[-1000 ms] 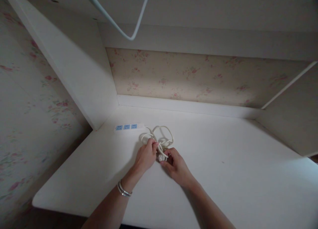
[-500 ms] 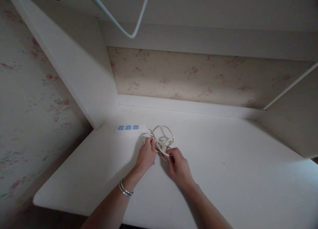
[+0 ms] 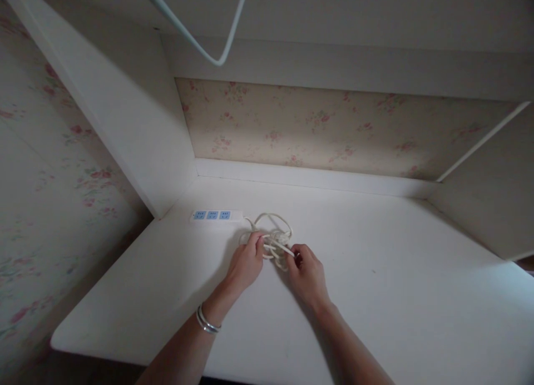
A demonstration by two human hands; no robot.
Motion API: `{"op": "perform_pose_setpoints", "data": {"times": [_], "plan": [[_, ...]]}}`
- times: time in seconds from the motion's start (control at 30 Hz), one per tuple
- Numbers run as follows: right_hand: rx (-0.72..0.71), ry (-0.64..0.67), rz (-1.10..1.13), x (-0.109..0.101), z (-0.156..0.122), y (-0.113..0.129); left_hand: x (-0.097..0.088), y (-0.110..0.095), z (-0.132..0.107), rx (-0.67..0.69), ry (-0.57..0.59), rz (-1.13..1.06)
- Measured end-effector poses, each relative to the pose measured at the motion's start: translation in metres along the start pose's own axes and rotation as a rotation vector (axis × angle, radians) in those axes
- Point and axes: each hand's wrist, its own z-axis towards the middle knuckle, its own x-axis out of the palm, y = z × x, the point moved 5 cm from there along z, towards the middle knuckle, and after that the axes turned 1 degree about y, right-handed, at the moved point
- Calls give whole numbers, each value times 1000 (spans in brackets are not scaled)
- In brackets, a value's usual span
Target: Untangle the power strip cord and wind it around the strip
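Observation:
A white power strip (image 3: 217, 216) with three blue sockets lies on the desk, left of my hands. Its white cord (image 3: 280, 218) leaves the right end and runs into a loose, tangled coil. My left hand (image 3: 247, 258) pinches the cord at the left side of the tangle. On the right side, my right hand (image 3: 307, 271) grips a strand of the same cord between thumb and fingers. A short stretch of cord spans the gap between both hands. Loops lie beneath and behind it, and the fingertips partly hide where the strands go.
The white desk (image 3: 387, 296) has a raised back ledge (image 3: 308, 176) and side panels left and right. Overhead is a shelf (image 3: 334, 68), with a pale bent rod or cable (image 3: 219, 61) hanging in front of it. Floral wallpaper (image 3: 271, 123) covers the wall behind.
My right hand has moved slightly right and up, drawing its strand out from the tangle. My left hand stays nearly in place. The view has shifted slightly.

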Motion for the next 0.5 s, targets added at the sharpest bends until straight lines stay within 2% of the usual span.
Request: {"op": "perform_pose_setpoints", "data": {"times": [0.1,0.23,0.33,0.5], "plan": [[205,12,201,2,4,-10,1,2,1,-55,-25,-60],[461,19,629,9,9,-25,2,-1,1,-42,-13,-243],[538,-10,879,12,14,-33,1,-6,1,5,63,-385],[567,-53,984,8,17,-39,2,-17,-4,25,225,-540]]}}
